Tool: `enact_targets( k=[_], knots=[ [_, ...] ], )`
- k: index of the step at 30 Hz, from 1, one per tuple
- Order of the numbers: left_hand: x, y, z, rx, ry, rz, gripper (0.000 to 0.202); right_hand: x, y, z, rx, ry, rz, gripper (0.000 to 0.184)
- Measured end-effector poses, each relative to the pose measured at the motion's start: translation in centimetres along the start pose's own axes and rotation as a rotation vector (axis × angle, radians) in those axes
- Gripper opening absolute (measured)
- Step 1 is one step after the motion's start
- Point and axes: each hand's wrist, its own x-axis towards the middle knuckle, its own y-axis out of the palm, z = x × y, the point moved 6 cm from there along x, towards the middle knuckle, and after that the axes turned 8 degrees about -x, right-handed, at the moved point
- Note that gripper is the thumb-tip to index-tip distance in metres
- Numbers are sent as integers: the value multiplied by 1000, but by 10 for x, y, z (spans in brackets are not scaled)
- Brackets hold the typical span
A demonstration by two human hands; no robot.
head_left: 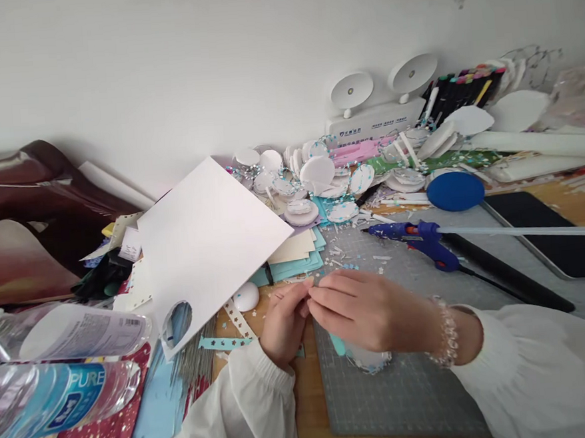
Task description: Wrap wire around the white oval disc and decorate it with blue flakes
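Observation:
My left hand (285, 316) and my right hand (361, 304) meet fingertip to fingertip over the left edge of the grey cutting mat (409, 394). Both are closed in a pinch. Whatever lies between the fingers is too small or too hidden to name. Under my right palm, partly covered, a white disc (370, 359) trimmed with small blue and white bits rests on the mat. A pale turquoise piece (337, 344) shows beside it. Beyond my right hand lies a blue glue gun (431, 239) with a long clear glue stick (518, 231) in its back.
White foam board (209, 245) with a round cut-out leans at left. Plastic water bottles (79, 397) lie beside it. White discs (316, 172) with beaded trim are heaped along the wall. A blue round lid (455, 191), a phone (548, 228) and markers (464, 90) are at right.

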Motion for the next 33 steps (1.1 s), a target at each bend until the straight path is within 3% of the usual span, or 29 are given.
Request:
enact_targets(
  k=[3, 8, 13, 17, 23, 26, 33],
  knots=[
    [-1, 0, -5, 88, 34, 13, 52, -14, -13, -19, 73, 169, -69, 23],
    [4, -3, -14, 517, 161, -1, 39, -64, -29, -56, 96, 670, -256, 25],
    [5, 5, -12, 874, 304, 171, 25, -101, -15, -57, 91, 902, -225, 7],
    [3, 13, -9, 1021, 356, 359, 22, -111, -3, -55, 255, 1024, -188, 4],
    [-2, 20, -7, 1159, 354, 522, 29, -115, -1, -57, 438, 1129, -224, 3],
    [-5, 22, -4, 1224, 331, 556, 35, -114, -2, -55, 472, 1128, -231, 4],
    [-11, 30, -1, 1166, 359, 539, 3, -111, -1, -48, 614, 1171, -234, 4]
  ],
)
